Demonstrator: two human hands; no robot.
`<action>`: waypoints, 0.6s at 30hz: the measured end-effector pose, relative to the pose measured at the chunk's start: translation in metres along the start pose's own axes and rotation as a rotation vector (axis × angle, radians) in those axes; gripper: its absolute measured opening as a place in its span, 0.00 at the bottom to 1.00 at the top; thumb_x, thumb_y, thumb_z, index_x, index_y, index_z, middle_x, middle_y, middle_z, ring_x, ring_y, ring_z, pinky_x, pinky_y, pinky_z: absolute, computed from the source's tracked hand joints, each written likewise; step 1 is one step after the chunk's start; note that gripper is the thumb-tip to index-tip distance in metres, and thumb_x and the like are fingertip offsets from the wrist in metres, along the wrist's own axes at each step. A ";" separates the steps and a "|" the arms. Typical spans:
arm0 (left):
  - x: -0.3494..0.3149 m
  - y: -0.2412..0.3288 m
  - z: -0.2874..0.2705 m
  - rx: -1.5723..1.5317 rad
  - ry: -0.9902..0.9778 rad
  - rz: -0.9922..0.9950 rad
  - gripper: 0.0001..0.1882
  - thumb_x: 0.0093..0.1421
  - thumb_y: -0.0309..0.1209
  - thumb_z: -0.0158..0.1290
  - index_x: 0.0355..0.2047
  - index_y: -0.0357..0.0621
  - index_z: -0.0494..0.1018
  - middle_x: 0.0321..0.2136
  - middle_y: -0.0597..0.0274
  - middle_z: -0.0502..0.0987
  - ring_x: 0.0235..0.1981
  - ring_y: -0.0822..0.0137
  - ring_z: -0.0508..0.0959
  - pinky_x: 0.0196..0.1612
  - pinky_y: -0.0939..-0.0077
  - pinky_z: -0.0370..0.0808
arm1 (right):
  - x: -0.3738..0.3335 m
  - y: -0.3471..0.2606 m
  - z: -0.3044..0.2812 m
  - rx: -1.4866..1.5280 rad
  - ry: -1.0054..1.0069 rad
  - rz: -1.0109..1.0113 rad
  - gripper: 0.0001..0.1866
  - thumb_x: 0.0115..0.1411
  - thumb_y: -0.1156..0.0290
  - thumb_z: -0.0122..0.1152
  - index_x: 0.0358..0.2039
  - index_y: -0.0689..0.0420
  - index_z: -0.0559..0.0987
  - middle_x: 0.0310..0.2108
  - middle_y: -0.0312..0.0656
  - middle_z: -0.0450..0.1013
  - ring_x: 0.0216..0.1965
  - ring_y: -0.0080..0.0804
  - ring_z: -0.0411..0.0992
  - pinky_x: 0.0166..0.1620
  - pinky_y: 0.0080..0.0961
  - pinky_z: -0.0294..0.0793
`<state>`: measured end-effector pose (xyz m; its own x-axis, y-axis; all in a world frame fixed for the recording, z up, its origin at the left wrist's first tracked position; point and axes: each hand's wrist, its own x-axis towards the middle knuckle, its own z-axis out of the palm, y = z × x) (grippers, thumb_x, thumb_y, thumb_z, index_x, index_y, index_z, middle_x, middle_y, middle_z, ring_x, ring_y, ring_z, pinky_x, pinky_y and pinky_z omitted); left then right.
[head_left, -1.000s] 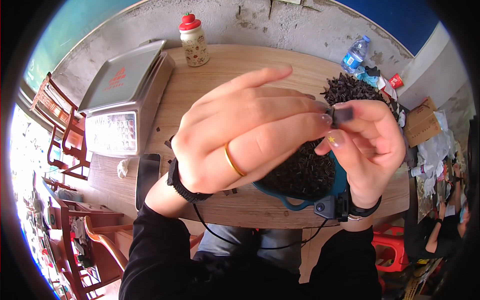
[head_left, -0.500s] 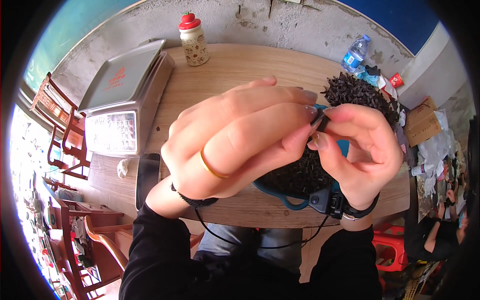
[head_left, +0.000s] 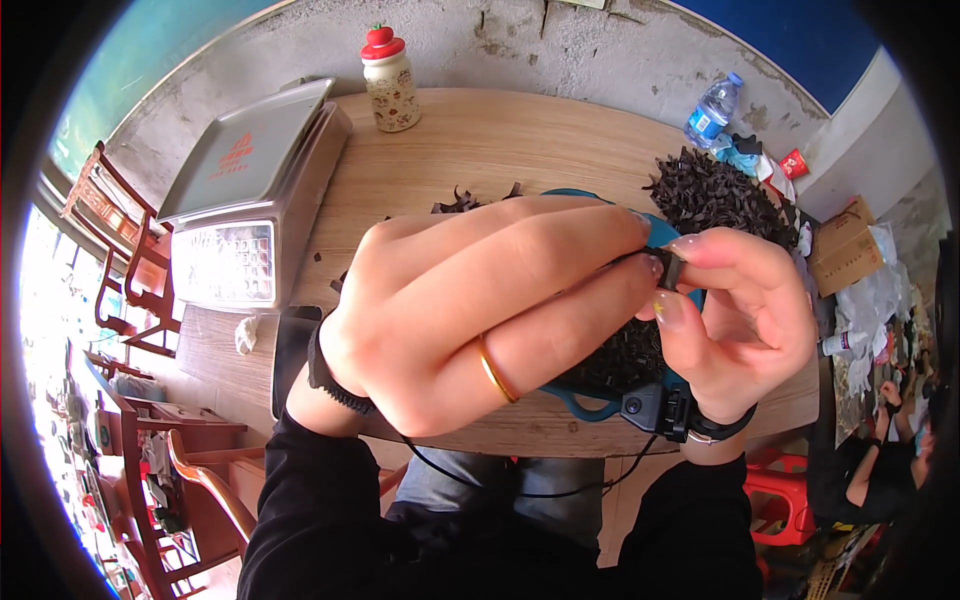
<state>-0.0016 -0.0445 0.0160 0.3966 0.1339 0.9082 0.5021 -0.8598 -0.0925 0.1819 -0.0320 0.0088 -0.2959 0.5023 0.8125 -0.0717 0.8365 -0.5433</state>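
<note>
My left hand (head_left: 500, 300), with a gold ring and a black band at its wrist, reaches across the middle of the view. Its fingertips are closed on a small black strip-like piece (head_left: 670, 268). From the other side my right hand (head_left: 750, 315) pinches that same piece between thumb and index finger. Much of the piece is hidden by the fingers, so its exact kind does not show. Beneath both hands stands a teal basin (head_left: 585, 408) holding many small dark pieces (head_left: 628, 358). A strap with a small black camera (head_left: 645, 405) is on my right wrist.
A heap of dark pieces (head_left: 710, 195) lies at the table's right, near a plastic water bottle (head_left: 712, 110). More dark pieces (head_left: 460, 202) show behind my left hand. A scale (head_left: 245, 190) and a red-lidded bottle (head_left: 390, 85) stand at left and back. A cable hangs below.
My left hand has turned and shifted slightly right and down. The dark pieces behind it have come into view. Both hands still hold the small black piece, now slightly lower and further right.
</note>
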 end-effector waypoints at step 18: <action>0.002 -0.013 -0.002 -0.095 0.026 0.083 0.05 0.45 0.23 0.53 0.25 0.35 0.73 0.28 0.53 0.76 0.25 0.65 0.78 0.24 0.80 0.76 | 0.001 0.002 0.002 0.328 0.002 0.262 0.12 0.54 0.75 0.57 0.35 0.70 0.70 0.31 0.48 0.71 0.21 0.25 0.69 0.20 0.20 0.73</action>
<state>-0.0088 -0.0339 0.0196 0.4133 0.0489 0.9093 0.3931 -0.9103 -0.1297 0.1794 -0.0304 0.0075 -0.3427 0.6894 0.6382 -0.2941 0.5665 -0.7698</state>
